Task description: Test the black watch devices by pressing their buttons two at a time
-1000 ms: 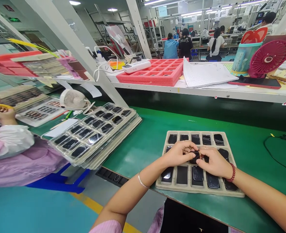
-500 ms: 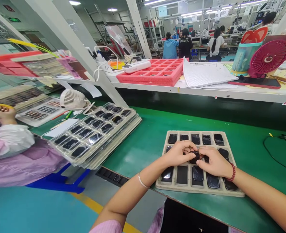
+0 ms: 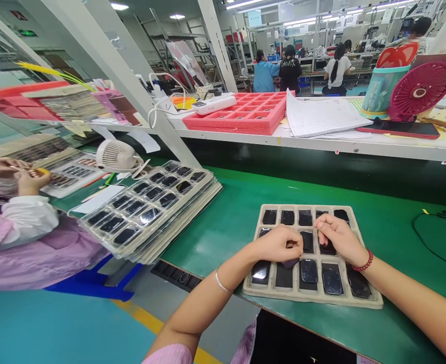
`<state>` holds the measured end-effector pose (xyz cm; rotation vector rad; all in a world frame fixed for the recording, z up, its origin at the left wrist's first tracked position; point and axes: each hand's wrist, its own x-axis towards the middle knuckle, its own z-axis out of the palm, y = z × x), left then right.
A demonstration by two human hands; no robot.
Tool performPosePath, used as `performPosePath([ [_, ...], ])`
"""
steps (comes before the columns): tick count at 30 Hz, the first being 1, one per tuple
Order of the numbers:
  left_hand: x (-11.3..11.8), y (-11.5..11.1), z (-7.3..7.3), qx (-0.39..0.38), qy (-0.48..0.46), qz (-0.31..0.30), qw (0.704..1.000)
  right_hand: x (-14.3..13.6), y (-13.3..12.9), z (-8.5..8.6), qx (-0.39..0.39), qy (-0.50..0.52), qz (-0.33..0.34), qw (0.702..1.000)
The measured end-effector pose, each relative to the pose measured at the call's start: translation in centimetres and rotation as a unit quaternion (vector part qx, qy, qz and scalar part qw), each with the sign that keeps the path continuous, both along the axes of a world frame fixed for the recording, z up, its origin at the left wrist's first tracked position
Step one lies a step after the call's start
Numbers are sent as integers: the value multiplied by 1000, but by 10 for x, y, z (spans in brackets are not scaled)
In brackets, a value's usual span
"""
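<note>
A beige tray [image 3: 313, 299] with rows of pockets lies on the green bench. Most pockets hold glossy black screen panels with rounded corners, such as a panel [image 3: 332, 280] in the near row. My left hand [image 3: 281, 243] is closed above the tray's left half, pinching a dark purplish-black panel [image 3: 290, 263] that shows partly below the fingers. Over the right half, my right hand [image 3: 338, 235] has its fingers curled together near the far rows; anything between the fingertips is too small to make out. A panel [image 3: 306, 241] sits in the pocket between my hands.
A slanted stack of clear-covered trays [image 3: 147, 202] with black panels stands left, near a white fan [image 3: 118, 155]. A shelf above holds a red foam tray [image 3: 238, 114], papers [image 3: 325, 116] and a pink fan [image 3: 419, 93]. A cable [image 3: 431, 217] lies right. A co-worker's hands [image 3: 29, 177] are far left.
My hands were together on one black panel and have parted. The right hand moved up and right; the left kept a panel, now lower. The co-worker's hands moved right.
</note>
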<state>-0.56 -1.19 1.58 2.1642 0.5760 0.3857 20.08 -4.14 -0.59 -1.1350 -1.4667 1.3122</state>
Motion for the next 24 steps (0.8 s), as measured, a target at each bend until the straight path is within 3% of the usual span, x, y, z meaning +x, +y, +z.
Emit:
performPosePath([
  [8, 2, -1, 1, 36, 40, -23, 998, -4, -4, 8, 12, -37, 40, 998],
  [24, 1, -3, 1, 42, 64, 2, 997, -4, -4, 4, 10, -69, 56, 996],
])
